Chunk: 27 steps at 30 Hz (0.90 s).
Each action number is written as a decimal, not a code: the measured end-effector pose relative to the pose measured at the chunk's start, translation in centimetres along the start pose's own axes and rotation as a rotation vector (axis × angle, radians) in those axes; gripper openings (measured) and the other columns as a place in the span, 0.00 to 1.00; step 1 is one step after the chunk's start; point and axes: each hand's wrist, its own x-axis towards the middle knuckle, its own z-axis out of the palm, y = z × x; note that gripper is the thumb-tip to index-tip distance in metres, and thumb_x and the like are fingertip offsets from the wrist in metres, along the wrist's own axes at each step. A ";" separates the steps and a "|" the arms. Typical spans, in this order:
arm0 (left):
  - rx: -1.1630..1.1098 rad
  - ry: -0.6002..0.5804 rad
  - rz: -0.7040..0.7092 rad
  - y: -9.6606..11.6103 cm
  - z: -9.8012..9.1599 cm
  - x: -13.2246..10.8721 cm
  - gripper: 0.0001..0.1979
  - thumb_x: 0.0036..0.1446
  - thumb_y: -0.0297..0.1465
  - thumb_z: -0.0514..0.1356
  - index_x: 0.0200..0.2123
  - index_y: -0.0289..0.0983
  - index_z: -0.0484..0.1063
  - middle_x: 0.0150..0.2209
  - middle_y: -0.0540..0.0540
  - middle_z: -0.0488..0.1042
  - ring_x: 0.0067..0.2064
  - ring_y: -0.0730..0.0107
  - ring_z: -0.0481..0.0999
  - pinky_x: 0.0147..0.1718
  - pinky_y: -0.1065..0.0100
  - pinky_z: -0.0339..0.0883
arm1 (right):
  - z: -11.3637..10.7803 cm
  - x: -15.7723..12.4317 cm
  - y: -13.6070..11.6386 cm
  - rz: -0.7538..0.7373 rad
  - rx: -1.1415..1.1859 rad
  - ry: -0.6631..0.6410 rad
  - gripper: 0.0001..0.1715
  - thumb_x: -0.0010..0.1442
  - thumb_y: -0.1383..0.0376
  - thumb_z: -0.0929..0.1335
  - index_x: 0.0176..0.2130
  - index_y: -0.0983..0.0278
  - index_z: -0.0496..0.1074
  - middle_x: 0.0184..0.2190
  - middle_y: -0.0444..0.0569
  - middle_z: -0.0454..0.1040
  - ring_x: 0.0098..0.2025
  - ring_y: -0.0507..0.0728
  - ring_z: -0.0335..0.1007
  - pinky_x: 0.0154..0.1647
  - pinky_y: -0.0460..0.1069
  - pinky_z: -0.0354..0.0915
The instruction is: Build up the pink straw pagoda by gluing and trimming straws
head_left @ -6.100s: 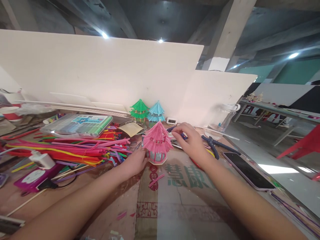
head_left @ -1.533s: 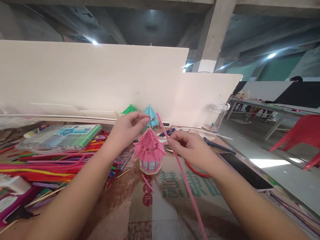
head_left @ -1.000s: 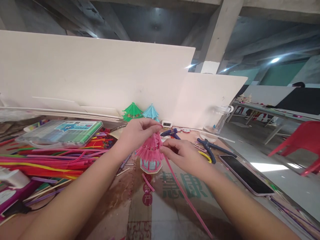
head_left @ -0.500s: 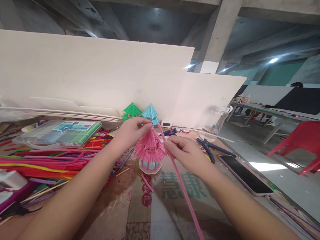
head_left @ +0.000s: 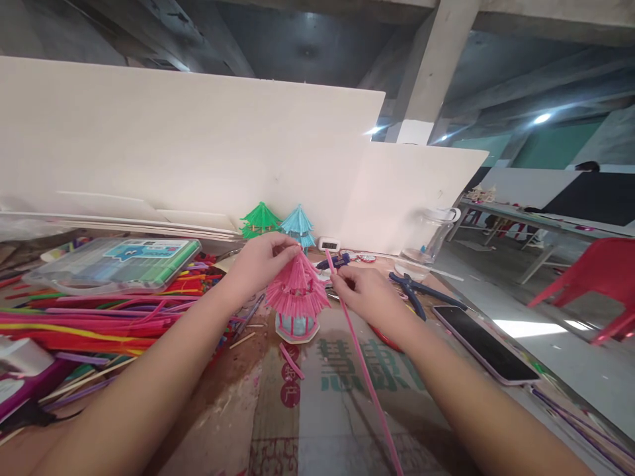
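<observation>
A small pink pagoda model (head_left: 296, 296) made of pipe cleaners stands on the cardboard-covered table (head_left: 337, 410). My left hand (head_left: 260, 263) pinches the tip of its roof, fingers closed. My right hand (head_left: 361, 294) is just right of the model, closed on a long pink pipe cleaner (head_left: 367, 383) that runs from above the fingers down toward the table's near edge. A short pink offcut (head_left: 290, 360) lies in front of the model.
A heap of coloured pipe cleaners (head_left: 99, 317) and a clear plastic case (head_left: 116, 263) fill the left. Green (head_left: 258, 220) and blue (head_left: 298, 223) pagoda models stand at the white board. Blue pliers (head_left: 411, 287), a phone (head_left: 483, 344), a glass jar (head_left: 429, 241) lie right.
My right hand drew the long pink pipe cleaner a little away from the roof to the right. My left hand stays pinched on the roof tip.
</observation>
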 end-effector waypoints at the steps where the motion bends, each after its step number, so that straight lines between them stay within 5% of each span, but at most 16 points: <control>1: 0.008 0.007 0.007 0.0 0.0 0.0 0.16 0.58 0.40 0.53 0.35 0.36 0.75 0.37 0.47 0.77 0.38 0.64 0.73 0.38 0.68 0.63 | -0.1 0.1 0.3 0.021 -0.024 -0.027 0.18 0.60 0.63 0.59 0.20 0.63 0.61 0.19 0.43 0.63 0.24 0.51 0.56 0.25 0.47 0.45; 5: 0.027 0.003 0.021 -0.1 -0.2 0.0 0.16 0.58 0.40 0.52 0.36 0.36 0.75 0.38 0.45 0.76 0.40 0.64 0.73 0.38 0.67 0.62 | 0.0 0.8 2.1 0.073 -0.044 -0.182 0.22 0.63 0.56 0.59 0.23 0.63 0.68 0.19 0.44 0.67 0.22 0.52 0.57 0.24 0.47 0.45; 10: 0.037 -0.022 -0.010 -0.1 -0.2 0.1 0.16 0.58 0.41 0.52 0.38 0.37 0.75 0.39 0.46 0.77 0.39 0.63 0.73 0.38 0.67 0.62 | -0.3 1.7 6.8 0.246 -0.098 -0.160 0.24 0.61 0.53 0.61 0.23 0.65 0.71 0.21 0.47 0.70 0.26 0.54 0.63 0.26 0.47 0.50; 16: 0.025 -0.031 -0.001 0.0 -0.1 0.0 0.16 0.57 0.41 0.52 0.36 0.38 0.74 0.38 0.47 0.77 0.39 0.64 0.73 0.37 0.68 0.62 | 1.8 3.0 11.8 0.363 -0.039 -0.077 0.16 0.59 0.63 0.64 0.45 0.68 0.72 0.42 0.57 0.75 0.43 0.59 0.70 0.40 0.49 0.61; 21: 0.017 -0.025 -0.004 0.1 -0.2 0.0 0.16 0.57 0.41 0.52 0.36 0.38 0.74 0.37 0.47 0.77 0.38 0.64 0.73 0.37 0.68 0.63 | 5.1 5.2 13.0 0.363 0.086 -0.128 0.24 0.58 0.64 0.67 0.53 0.69 0.67 0.50 0.59 0.72 0.48 0.59 0.70 0.45 0.49 0.64; 27: -0.042 -0.052 -0.013 0.3 -0.3 -0.2 0.15 0.57 0.40 0.52 0.35 0.37 0.74 0.36 0.47 0.77 0.38 0.64 0.73 0.36 0.67 0.63 | 7.2 7.1 12.4 0.382 0.140 -0.153 0.16 0.61 0.60 0.67 0.45 0.69 0.70 0.41 0.51 0.74 0.40 0.55 0.72 0.43 0.53 0.68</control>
